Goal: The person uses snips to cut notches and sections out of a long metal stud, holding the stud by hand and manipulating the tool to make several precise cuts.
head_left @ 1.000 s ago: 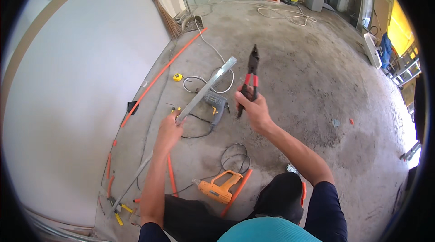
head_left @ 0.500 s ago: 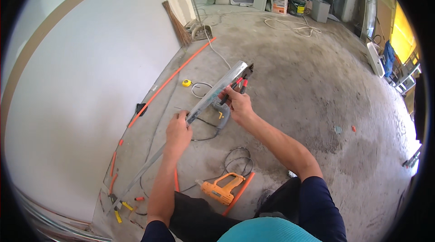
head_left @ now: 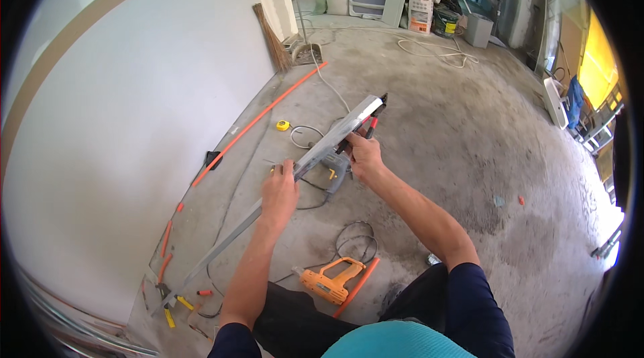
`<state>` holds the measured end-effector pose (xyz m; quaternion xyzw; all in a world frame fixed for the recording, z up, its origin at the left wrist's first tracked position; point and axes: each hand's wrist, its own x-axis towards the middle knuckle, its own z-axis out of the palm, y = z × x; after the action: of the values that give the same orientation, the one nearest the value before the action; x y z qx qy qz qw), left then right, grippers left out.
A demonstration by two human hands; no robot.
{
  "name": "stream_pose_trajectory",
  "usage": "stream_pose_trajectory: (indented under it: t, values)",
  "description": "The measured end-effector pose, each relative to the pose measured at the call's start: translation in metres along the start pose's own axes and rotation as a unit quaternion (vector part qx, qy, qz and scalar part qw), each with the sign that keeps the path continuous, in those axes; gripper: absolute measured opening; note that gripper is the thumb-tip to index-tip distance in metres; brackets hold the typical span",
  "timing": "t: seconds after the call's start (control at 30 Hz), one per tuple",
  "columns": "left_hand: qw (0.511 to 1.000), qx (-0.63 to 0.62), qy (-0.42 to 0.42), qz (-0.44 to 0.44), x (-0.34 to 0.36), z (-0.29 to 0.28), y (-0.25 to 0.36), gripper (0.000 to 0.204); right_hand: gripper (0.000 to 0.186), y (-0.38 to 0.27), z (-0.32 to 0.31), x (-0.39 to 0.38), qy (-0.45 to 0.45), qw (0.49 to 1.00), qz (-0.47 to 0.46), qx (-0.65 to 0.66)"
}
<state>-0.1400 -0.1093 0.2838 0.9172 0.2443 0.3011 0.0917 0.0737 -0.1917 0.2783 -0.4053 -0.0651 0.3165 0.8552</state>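
Observation:
A long grey metal channel (head_left: pixel 345 123) slants from the floor at the lower left up to the front of me. My left hand (head_left: pixel 279 194) is closed around its middle. In my right hand (head_left: pixel 364 157), gripped close beside the channel's far end, are tin snips (head_left: pixel 372 128) with red and black handles. Their dark jaws are at the raised end of the channel; whether they bite into the metal is hard to make out. Below the channel, partly covered by it, a grey power drill (head_left: pixel 337 169) lies on the floor with its cord.
Near my knees lie an orange heat gun (head_left: pixel 333 282) and a short orange pipe (head_left: pixel 357 286). A long orange pipe (head_left: pixel 258 127) runs along the white wall, with a yellow tape measure (head_left: pixel 282 126) beside it. A broom (head_left: pixel 272 39) leans on the wall; yellow-handled pliers (head_left: pixel 169 316) lie lower left.
Both hands, with the channel and the snips, have shifted slightly to the right in the picture. The snips show less now behind the channel, which has turned a little. Both grips stay the same.

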Motion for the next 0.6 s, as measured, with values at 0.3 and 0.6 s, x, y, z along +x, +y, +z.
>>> stream_pose_trajectory:
  t: [0.3, 0.6]
  values:
    - [0.998, 0.047, -0.038, 0.005, 0.002, 0.006, -0.01, 0.043, 0.02, 0.013, 0.006, 0.007, 0.008, 0.999, -0.031, -0.017]
    - [0.999, 0.006, -0.043, -0.004, 0.019, 0.016, -0.005, 0.04, 0.019, 0.025, 0.001, 0.017, 0.024, 0.993, -0.069, -0.092]
